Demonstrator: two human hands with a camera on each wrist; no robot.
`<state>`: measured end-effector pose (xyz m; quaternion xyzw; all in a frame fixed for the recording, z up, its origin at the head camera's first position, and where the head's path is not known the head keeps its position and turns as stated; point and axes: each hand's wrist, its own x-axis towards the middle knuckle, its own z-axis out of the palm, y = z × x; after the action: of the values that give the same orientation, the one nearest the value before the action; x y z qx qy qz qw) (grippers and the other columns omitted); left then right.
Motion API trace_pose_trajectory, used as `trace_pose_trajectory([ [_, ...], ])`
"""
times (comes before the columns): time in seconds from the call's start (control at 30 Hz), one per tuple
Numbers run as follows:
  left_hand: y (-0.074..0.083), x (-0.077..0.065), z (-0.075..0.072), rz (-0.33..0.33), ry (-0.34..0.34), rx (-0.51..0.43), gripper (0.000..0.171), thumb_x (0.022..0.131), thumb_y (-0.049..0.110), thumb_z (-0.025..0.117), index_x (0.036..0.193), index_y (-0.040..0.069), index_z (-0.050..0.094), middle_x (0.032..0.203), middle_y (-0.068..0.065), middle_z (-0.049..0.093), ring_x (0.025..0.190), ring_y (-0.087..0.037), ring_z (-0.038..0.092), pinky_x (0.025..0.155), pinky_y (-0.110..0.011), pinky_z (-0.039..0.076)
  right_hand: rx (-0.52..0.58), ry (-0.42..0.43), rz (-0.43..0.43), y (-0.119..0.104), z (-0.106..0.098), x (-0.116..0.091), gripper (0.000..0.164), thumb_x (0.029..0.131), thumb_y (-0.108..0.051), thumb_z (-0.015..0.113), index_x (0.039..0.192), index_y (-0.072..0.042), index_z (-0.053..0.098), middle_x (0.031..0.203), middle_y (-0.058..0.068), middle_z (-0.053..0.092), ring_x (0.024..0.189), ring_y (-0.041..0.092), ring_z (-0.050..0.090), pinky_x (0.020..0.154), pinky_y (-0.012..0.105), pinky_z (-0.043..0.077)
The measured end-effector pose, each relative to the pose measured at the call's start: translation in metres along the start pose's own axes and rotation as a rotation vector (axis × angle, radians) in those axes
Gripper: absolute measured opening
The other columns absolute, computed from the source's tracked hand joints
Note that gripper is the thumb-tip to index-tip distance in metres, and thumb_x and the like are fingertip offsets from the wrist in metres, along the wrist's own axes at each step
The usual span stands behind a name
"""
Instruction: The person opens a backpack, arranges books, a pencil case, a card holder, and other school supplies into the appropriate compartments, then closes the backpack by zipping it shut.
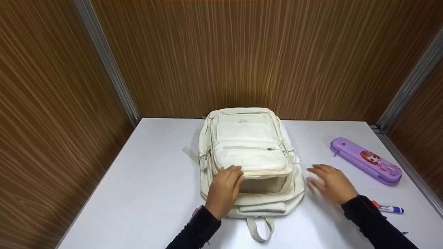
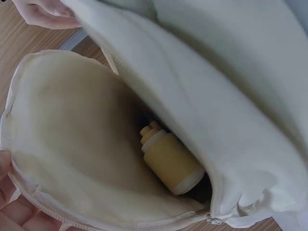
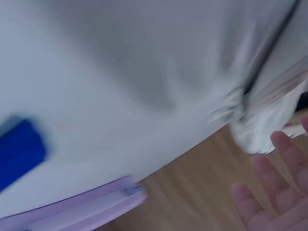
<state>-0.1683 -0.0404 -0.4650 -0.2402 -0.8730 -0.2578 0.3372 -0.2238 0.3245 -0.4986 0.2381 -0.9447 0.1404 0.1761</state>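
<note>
A cream backpack [image 1: 247, 133] lies on the table with its front pocket unzipped and gaping toward me. My left hand [image 1: 223, 190] holds the zippered edge of the raised flap; in the left wrist view its fingers [image 2: 29, 211] curl round that edge. Inside the opening, a yellow bottle [image 2: 171, 163] with a stepped top is visible in the left wrist view. To the right of the backpack, my right hand [image 1: 332, 183] is spread in the air, holding nothing. Its fingers [image 3: 281, 185] appear apart from the bag in the right wrist view.
A purple pencil case [image 1: 356, 157] with a cartoon girl lies on the right of the white table [image 1: 148, 180]. Nearer, a marker [image 1: 391, 209] with a blue end is partly behind the right sleeve. Wood-grain panels [image 1: 221, 58] enclose the back and sides.
</note>
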Motion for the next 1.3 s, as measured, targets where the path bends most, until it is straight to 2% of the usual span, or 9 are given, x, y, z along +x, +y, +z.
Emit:
trace_pose_trajectory([
  [0.3, -0.004, -0.014, 0.004, -0.002, -0.044, 0.018, 0.011, 0.096, 0.022, 0.060, 0.100, 0.013, 0.066, 0.119, -0.006, 0.070, 0.116, -0.024, 0.064, 0.103, -0.048, 0.048, 0.051, 0.060, 0.341, 0.078, -0.018, -0.017, 0.048, 0.097, -0.026, 0.059, 0.136, 0.001, 0.050, 0.138, 0.041, 0.041, 0.121, 0.062, 0.039, 0.098, 0.073, 0.031],
  [0.53, -0.010, -0.023, 0.005, 0.001, -0.125, 0.016, 0.013, 0.096, 0.024, 0.059, 0.102, 0.015, 0.066, 0.122, -0.004, 0.068, 0.120, -0.024, 0.062, 0.106, -0.048, 0.045, 0.028, 0.030, 0.566, 0.115, -0.027, -0.029, 0.059, 0.098, -0.030, 0.055, 0.146, 0.000, 0.035, 0.143, 0.044, 0.026, 0.126, 0.067, 0.027, 0.099, 0.080, 0.023],
  [0.67, -0.012, -0.028, 0.007, -0.006, -0.151, 0.016, 0.012, 0.096, 0.024, 0.059, 0.101, 0.015, 0.066, 0.123, -0.003, 0.067, 0.122, -0.023, 0.061, 0.108, -0.047, 0.044, 0.011, -0.006, 0.638, 0.128, -0.030, -0.036, 0.068, 0.095, -0.032, 0.058, 0.147, 0.001, 0.029, 0.144, 0.047, 0.018, 0.126, 0.069, 0.021, 0.099, 0.083, 0.019],
  [0.83, -0.013, -0.031, 0.008, -0.015, -0.166, 0.023, 0.013, 0.097, 0.025, 0.059, 0.101, 0.016, 0.066, 0.124, -0.001, 0.067, 0.123, -0.023, 0.060, 0.109, -0.047, 0.043, -0.030, -0.060, 0.712, 0.141, -0.033, -0.045, 0.077, 0.093, -0.035, 0.059, 0.149, 0.003, 0.021, 0.140, 0.048, 0.017, 0.119, 0.069, 0.020, 0.095, 0.082, 0.024],
  [1.03, -0.014, -0.033, 0.009, -0.012, -0.165, 0.032, 0.013, 0.097, 0.024, 0.058, 0.101, 0.016, 0.066, 0.123, -0.001, 0.067, 0.122, -0.022, 0.061, 0.108, -0.046, 0.043, -0.062, -0.119, 0.805, 0.148, -0.036, -0.052, 0.086, 0.090, -0.033, 0.063, 0.151, 0.003, 0.014, 0.141, 0.046, 0.016, 0.127, 0.070, 0.012, 0.103, 0.081, 0.017],
  [1.17, -0.014, -0.032, 0.010, -0.011, -0.160, 0.033, 0.012, 0.096, 0.024, 0.059, 0.101, 0.016, 0.067, 0.123, -0.002, 0.067, 0.122, -0.022, 0.061, 0.108, -0.046, 0.043, -0.055, -0.166, 0.839, 0.147, -0.037, -0.052, 0.082, 0.089, -0.029, 0.062, 0.148, 0.005, 0.017, 0.139, 0.045, 0.016, 0.122, 0.068, 0.017, 0.101, 0.081, 0.022],
  [1.3, -0.015, -0.032, 0.010, -0.020, -0.167, 0.029, 0.013, 0.096, 0.025, 0.059, 0.101, 0.016, 0.066, 0.123, -0.001, 0.067, 0.122, -0.022, 0.060, 0.109, -0.046, 0.043, -0.043, -0.158, 0.836, 0.144, -0.037, -0.050, 0.073, 0.089, -0.024, 0.062, 0.142, 0.009, 0.024, 0.130, 0.044, 0.022, 0.109, 0.062, 0.025, 0.094, 0.076, 0.032],
])
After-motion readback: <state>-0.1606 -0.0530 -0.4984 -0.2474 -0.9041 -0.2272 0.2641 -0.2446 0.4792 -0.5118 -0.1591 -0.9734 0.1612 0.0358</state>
